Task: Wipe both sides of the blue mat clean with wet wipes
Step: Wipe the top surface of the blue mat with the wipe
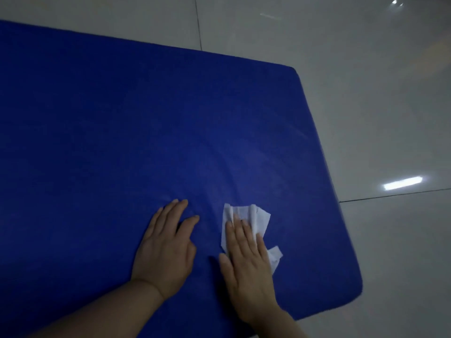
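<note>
mat (pixel 122 142): lying flat on the floor (pixel 366 93), filling most of the view; right edge and two right corners showing, left part running out of frame.
wipe (pixel 246 215): white, crumpled, lying on the mat near its near-right part, partly sticking out past the fingers and to the right of the palm.
right hand (pixel 246 259): pressing the wipe down flat, fingers straight and together, not curling round it.
left hand (pixel 166 242): resting flat on the bare mat just beside the wipe, fingers straight and spread a little, holding nothing; likely steadying the mat.
step: wiping the upper face, working the near-right area.
progress: faint paler arcs are showing on the mat beyond the hands, possibly damp streaks, hard to be sure. Judging by that, some of this face is being covered already; far and left areas are looking untouched.
left to do: rest of this face, then flipping the mat and wiping the underside. Probably under half done.
floor: glossy pale tiles, dark grout lines, light glare at right.
</note>
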The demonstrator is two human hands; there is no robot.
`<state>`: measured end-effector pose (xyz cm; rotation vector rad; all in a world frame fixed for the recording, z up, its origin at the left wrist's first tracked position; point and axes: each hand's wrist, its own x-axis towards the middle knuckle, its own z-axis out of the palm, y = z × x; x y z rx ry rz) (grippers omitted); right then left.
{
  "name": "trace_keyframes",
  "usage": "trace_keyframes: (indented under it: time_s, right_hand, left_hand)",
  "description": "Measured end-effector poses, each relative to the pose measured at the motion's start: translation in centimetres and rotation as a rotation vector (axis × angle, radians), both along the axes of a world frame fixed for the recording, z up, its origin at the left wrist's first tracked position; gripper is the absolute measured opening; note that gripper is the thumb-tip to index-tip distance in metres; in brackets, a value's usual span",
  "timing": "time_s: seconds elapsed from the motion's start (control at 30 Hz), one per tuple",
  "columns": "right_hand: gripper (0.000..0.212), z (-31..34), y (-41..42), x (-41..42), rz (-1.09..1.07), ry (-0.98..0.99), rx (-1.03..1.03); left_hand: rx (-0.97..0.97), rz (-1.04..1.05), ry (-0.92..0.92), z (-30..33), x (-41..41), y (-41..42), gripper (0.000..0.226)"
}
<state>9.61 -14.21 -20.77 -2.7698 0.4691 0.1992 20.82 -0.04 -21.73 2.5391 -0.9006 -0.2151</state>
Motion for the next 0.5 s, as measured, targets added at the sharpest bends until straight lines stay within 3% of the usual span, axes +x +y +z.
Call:
trace_keyframes:
  time_s: [0.2,0.4,0.5]
  right_hand:
    - [0.071,0.2,-6.5,-0.5,-0.405,0.091,-0.081]
    - [0.060,0.2,1.9,-2.4,0.043,0.053,-0.059]
    - [0.062,0.0,-1.8,-3.2,-0.107,0.026,-0.085]
  left_hand:
    - [-0.015,0.003,-0.015,-0.3,0.0,-0.1,0.046]
    - [0.022,-0.008,-0.024,-0.1,0.0,-0.1,0.047]
    - [0.001,-0.001,-0.023,-0.1,0.0,-0.2,0.046]
